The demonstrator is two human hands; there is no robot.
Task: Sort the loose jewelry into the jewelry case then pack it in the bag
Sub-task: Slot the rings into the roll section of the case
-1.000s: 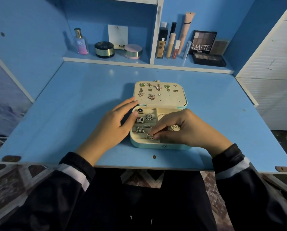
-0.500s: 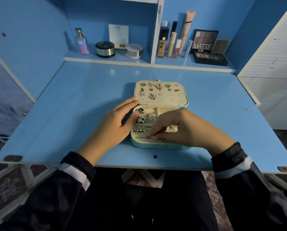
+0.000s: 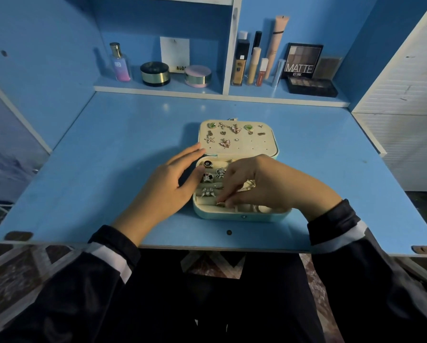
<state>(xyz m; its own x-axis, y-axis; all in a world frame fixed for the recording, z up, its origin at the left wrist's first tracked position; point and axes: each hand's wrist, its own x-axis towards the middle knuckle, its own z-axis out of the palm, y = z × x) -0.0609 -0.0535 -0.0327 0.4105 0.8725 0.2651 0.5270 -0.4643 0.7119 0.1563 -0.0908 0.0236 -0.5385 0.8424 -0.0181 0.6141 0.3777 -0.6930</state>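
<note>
jewelry case (image 3: pixel 242 216) right half hidden under right hand (image 3: pixel 269 185), pinched piece (image 3: pixel 220 203) unidentifiable

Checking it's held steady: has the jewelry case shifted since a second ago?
No. The jewelry case sits exactly as before behind the dark spot on the desk.

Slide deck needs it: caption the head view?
Right hand pinches a ring in the open jewelry case; left hand rests against it.
</note>
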